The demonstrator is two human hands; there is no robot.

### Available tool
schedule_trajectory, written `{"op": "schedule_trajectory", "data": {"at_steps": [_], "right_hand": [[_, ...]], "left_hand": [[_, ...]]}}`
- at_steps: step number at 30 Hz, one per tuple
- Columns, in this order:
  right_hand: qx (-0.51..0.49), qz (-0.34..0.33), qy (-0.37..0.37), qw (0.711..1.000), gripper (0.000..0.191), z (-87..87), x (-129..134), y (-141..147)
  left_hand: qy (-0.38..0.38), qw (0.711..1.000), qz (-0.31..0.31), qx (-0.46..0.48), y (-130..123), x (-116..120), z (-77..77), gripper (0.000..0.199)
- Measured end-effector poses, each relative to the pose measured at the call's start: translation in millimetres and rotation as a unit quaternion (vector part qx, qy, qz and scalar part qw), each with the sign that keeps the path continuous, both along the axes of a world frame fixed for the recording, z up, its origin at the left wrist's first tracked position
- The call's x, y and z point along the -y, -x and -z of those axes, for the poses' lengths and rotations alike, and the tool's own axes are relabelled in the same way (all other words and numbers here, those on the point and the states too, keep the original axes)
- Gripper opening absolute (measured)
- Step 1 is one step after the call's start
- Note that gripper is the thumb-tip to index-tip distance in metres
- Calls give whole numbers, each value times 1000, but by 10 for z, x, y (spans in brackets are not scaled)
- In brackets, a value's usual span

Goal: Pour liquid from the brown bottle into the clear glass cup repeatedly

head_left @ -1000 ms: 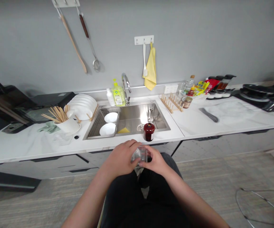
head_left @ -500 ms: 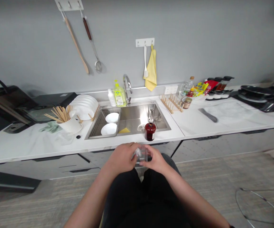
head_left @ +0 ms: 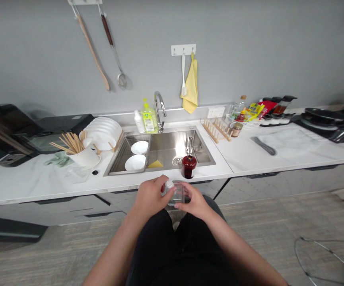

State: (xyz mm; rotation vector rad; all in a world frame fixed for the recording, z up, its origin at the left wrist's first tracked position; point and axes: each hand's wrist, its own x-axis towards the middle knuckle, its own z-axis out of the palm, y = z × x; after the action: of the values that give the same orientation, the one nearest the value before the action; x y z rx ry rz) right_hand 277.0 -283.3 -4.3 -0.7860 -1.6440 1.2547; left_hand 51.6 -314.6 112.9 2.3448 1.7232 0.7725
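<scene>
Just in front of the counter's front edge, my right hand (head_left: 195, 201) grips a clear, boxy container (head_left: 178, 194) by its right side. At its left side my left hand (head_left: 152, 195) is closed, with thumb and fingers around a small white rounded piece (head_left: 169, 184). Whether that piece is attached to the container I cannot tell. The container looks see-through, and I cannot make out anything inside. Beyond my hands, a dark red bottle (head_left: 189, 167) stands upright on the counter edge in front of the sink (head_left: 172, 145).
Two white bowls (head_left: 136, 162) sit in the sink's rack. To the left are white plates (head_left: 106, 133), a holder of chopsticks (head_left: 85, 157), a clear plastic piece (head_left: 79, 174) and a black cap (head_left: 95, 172). A soap bottle (head_left: 150, 119) stands beside the faucet (head_left: 160, 113).
My left hand has shifted slightly left and turned, so the white rounded piece shows more plainly. The right hand stays around the container. The view has shifted a little.
</scene>
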Motion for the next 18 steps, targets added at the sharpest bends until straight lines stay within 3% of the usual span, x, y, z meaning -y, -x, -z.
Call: {"op": "schedule_trajectory", "data": {"at_steps": [12, 18], "right_hand": [[15, 37, 0, 999, 77, 37, -87, 64], [39, 32, 4, 999, 77, 2, -80, 76]], "left_hand": [[18, 999, -2, 35, 117, -48, -178, 32], [21, 1000, -6, 5, 145, -81, -159, 31]]}}
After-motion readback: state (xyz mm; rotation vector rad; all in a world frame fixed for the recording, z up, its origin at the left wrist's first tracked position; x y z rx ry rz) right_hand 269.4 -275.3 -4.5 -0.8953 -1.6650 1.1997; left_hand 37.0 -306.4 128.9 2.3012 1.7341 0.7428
